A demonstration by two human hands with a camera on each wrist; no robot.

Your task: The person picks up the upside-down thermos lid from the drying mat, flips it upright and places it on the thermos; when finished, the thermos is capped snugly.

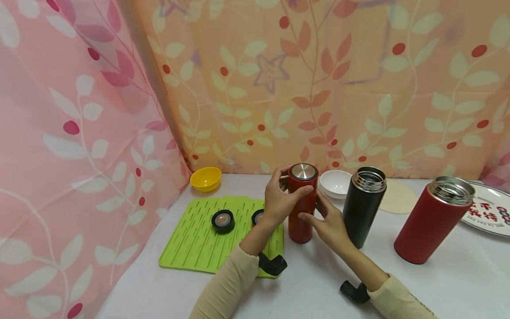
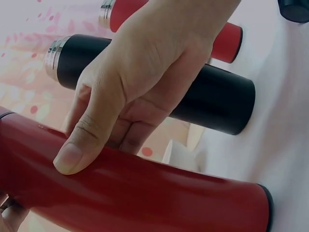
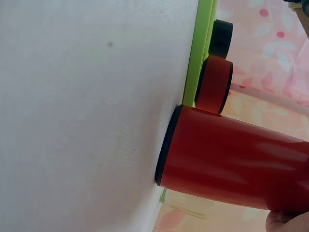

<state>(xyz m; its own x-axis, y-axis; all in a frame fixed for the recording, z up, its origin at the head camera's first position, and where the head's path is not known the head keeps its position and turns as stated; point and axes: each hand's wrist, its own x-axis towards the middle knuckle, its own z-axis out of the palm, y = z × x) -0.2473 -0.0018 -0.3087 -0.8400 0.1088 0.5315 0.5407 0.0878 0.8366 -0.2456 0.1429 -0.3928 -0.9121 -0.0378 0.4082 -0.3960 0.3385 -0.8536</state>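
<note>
A red thermos (image 1: 301, 230) with a silver-topped lid (image 1: 303, 171) stands on the white table. My left hand (image 1: 280, 201) grips it near the top, thumb across the front just below the lid. Lower down, my right hand (image 1: 330, 221) holds the body from the right side, its thumb (image 2: 72, 154) lying on the red surface in the left wrist view. The thermos base (image 3: 169, 145) meets the table in the right wrist view. Right of it are a lidless black thermos (image 1: 363, 217) and a larger, lidless red thermos (image 1: 428, 226).
A green ridged mat (image 1: 191, 239) bears a black lid (image 1: 223, 221) and a red lid (image 3: 215, 86), partly behind my left wrist in the head view. Behind stand a yellow bowl (image 1: 206, 179) and a white bowl (image 1: 335, 184). A round beige board (image 1: 398, 197) and a printed plate (image 1: 492, 204) lie rightward.
</note>
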